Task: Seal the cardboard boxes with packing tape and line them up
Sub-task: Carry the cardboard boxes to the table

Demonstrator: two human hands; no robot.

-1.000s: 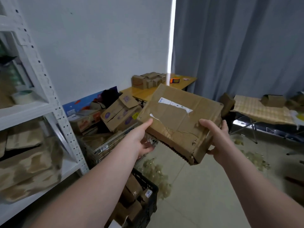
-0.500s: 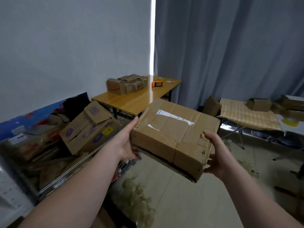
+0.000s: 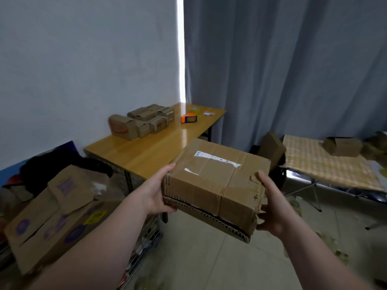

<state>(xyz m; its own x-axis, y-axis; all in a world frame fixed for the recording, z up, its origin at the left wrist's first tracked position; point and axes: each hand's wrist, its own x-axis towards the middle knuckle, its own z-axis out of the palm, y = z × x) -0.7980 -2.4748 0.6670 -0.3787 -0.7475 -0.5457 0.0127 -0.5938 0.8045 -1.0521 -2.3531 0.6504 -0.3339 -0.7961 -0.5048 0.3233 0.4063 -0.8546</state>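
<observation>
Both hands on one cardboard box, held in the air at centre frame. In the picture it overlaps the near right edge of the wooden worktop; I cannot tell whether it is above the worktop or above the floor.

My left hand grips the box's left end. The palm is against the side wall and the thumb is up at the top corner, with the fingers hidden underneath. My right hand grips the right end, thumb on the torn top edge, fingers curled under the bottom.

The box is tilted, its near edge lower. Old tape runs over the top, with scraps of a white label. On the near side the corrugated bottom edge gapes, with a dark slit above it. The near right corner is ragged.

A cluster of small boxes sits on the worktop's far left part, touching one another. An orange tape dispenser lies to their right, apart from them.

Lower left of frame: a large box with purple stickers, tilted, flap raised.

Right of frame: a second worktop with a checked cover, carrying an open brown box.

Upper right: a grey curtain, with a bright slit at its left edge.
</observation>
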